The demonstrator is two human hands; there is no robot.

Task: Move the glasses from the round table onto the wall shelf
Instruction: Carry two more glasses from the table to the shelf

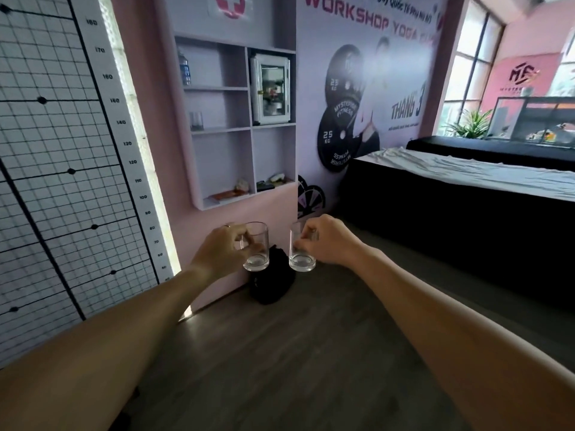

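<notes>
Clear glass fills both my grips. My left hand has its fingers and thumb curled round one tumbler, pinching it near the middle, and my right hand is curled the same way round a second tumbler. Both glasses are upright, side by side and just apart, carried in the air out in front of me with the wood floor below them. Neither touches any surface.

Above and beyond my left grip hangs the wall shelf, a pale unit of open compartments on the pink wall. In its left column, middle compartment, one glass already stands. The compartment above it holds a water bottle, and the upper one to the right holds a small white cabinet. Just under and behind my two glasses a dark bag sits on the floor against the wall. Off beyond my right grip is a bed with a white sheet.

The round table is out of sight, so I cannot tell whether more glasses wait there. I judge the job partway through: one glass shelved, two in hand, both yet to be raised and set down.
</notes>
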